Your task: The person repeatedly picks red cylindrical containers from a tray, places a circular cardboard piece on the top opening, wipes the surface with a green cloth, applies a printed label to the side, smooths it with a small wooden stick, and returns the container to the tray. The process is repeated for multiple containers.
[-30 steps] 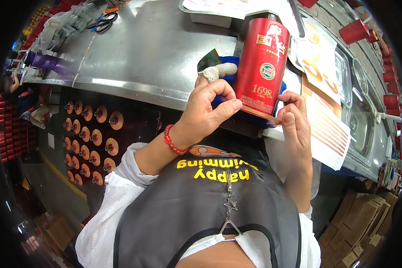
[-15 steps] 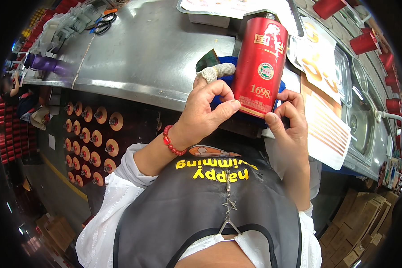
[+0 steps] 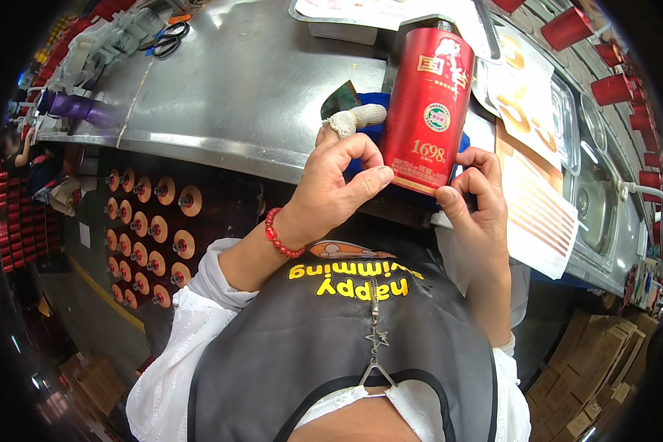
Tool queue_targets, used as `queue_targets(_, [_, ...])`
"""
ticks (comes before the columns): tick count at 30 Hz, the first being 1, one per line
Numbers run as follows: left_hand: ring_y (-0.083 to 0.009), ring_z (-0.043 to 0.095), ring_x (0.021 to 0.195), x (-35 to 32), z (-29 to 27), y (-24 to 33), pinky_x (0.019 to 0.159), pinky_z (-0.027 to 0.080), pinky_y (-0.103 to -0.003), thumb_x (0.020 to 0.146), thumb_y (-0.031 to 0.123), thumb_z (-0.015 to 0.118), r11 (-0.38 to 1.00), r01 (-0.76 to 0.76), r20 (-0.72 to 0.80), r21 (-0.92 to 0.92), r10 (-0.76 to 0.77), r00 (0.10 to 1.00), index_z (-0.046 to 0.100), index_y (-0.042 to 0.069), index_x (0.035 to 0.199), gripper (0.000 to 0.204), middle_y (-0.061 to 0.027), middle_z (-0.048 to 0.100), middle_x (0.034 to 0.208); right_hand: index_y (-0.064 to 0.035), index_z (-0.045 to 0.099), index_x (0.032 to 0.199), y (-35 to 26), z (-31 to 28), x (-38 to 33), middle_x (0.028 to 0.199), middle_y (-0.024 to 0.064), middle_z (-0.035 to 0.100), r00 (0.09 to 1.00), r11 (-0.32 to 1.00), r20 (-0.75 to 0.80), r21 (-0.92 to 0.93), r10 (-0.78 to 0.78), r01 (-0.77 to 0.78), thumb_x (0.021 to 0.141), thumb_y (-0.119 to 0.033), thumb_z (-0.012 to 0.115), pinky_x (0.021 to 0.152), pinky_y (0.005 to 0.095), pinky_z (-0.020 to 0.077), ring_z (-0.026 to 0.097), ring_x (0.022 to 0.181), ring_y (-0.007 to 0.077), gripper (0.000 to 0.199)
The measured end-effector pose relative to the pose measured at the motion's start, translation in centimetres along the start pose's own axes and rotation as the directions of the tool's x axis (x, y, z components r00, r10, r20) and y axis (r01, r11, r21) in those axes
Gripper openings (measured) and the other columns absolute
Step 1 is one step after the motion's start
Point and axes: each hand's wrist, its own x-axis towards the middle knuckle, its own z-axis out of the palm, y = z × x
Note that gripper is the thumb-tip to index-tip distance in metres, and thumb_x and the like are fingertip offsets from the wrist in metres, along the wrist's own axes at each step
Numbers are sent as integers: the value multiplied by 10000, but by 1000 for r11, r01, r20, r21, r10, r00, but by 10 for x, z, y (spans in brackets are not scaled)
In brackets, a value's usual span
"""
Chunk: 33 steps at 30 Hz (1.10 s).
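A red bottle (image 3: 429, 92) with gold and white print lies on a blue cloth (image 3: 376, 100) at the front edge of the metal table, its base toward me. My left hand (image 3: 337, 177) holds the lower left corner, its thumb tip against the base edge. Pale knitted finger covers sit on two of its fingers. At the lower right corner, my right hand (image 3: 481, 200) grips the bottle with bent fingers and thumb. The undersides of the bottle and some fingertips are hidden. A dark green piece (image 3: 340, 101) lies just beyond the left fingers.
Black-handled scissors (image 3: 171, 40) and a purple cup (image 3: 74, 105) are far left. Printed sheets (image 3: 527, 214) lie on the right, beside a metal sink (image 3: 595, 210). Several red bottles (image 3: 611, 90) stand along a line there. Cardboard (image 3: 589, 368) is stacked lower right.
Red bottles on the line at the right have shifted along it. Both hands and the held bottle have barely moved.
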Motion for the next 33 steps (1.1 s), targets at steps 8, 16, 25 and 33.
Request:
queue_targets(8, [-325, 419, 1294, 1, 1, 0, 1119, 276, -441, 853, 209, 750, 999, 31, 7, -15, -31, 999, 623, 90, 824, 176, -217, 508, 1407, -25, 554, 783, 2, -1, -1, 1135, 135, 490, 1000, 1000, 10, -2, 15, -15, 888, -238, 775, 704, 279, 452, 511, 952, 184, 325])
queue_targets(16, [-245, 433, 1290, 0, 2, -4, 1109, 282, -401, 908, 235, 705, 997, -57, -3, 51, 57, 998, 613, 77, 846, 194, -212, 528, 1399, -26, 559, 784, 2, 0, -1, 1140, 139, 486, 1000, 1000, 16, 0, 22, -22, 887, -237, 776, 703, 280, 456, 507, 1000, 199, 319])
queue_targets(25, [-233, 466, 1232, 0, 1, -7, 1080, 317, -392, 903, 269, 715, 999, -39, -14, 28, 39, 999, 619, 74, 840, 226, -196, 543, 1369, -24, 572, 800, 0, -1, -1, 1155, 148, 474, 998, 999, 37, -5, 43, -42, 893, -258, 770, 728, 286, 463, 498, 1064, 220, 320])
queue_targets(33, [-293, 442, 1244, -4, -2, -18, 1084, 313, -408, 892, 259, 729, 977, 80, 31, -198, -75, 997, 648, 84, 874, 194, -167, 581, 1253, -19, 565, 800, 1, -2, -1, 1160, 154, 469, 997, 998, 49, -26, 66, -64, 902, -277, 761, 804, 312, 459, 494, 1078, 229, 340])
